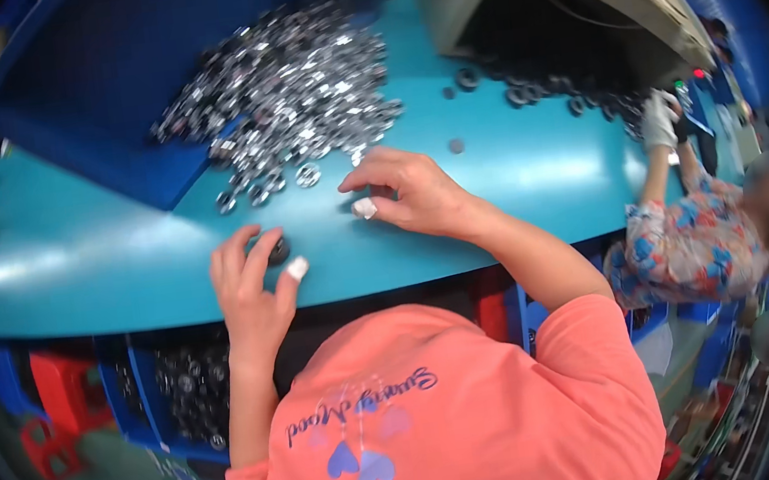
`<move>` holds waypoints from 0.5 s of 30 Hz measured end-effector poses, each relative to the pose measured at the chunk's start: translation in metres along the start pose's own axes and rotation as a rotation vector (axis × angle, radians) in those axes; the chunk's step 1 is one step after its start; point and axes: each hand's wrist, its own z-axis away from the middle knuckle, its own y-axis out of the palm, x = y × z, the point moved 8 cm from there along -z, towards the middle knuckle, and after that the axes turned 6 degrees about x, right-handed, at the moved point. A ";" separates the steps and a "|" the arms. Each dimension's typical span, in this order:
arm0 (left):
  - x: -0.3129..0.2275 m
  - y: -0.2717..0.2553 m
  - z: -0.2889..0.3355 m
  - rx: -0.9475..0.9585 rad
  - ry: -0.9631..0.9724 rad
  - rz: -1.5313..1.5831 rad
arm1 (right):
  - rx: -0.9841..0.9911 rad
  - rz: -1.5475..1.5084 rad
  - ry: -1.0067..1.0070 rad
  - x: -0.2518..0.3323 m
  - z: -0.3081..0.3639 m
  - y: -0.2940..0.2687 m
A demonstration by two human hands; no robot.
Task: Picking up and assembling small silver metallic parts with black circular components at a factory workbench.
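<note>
That little dark metal ring (277,249) pinned on the teal counter (529,165) under our left hand (251,290) fingers looks light, stiff and slippery, so we'd pinch its rim, while our right hand (408,194) fingers press something too small to tell, the shiny ring pile (290,98) sitting at 12 o'clock.

Teal table (511,176) under metal rings (289,89)
</note>
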 end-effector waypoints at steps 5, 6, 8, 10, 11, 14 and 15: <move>0.012 0.015 0.003 0.052 0.000 -0.162 | -0.300 0.138 0.251 -0.063 0.054 -0.083; 0.020 0.013 0.004 0.038 -0.025 -0.194 | -0.345 0.160 0.324 -0.077 0.064 -0.098; 0.046 0.000 0.009 -0.025 -0.102 -0.257 | -0.431 0.269 0.396 -0.104 0.082 -0.126; 0.068 -0.012 0.013 -0.100 -0.164 -0.283 | -0.491 0.363 0.435 -0.130 0.084 -0.143; 0.067 -0.018 0.015 -0.144 -0.186 -0.288 | -0.503 0.405 0.433 -0.140 0.079 -0.148; 0.044 -0.029 0.012 -0.246 -0.179 -0.251 | -0.480 0.494 0.510 -0.151 0.068 -0.153; 0.031 -0.028 0.008 -0.261 -0.142 -0.209 | -0.472 0.536 0.542 -0.158 0.065 -0.154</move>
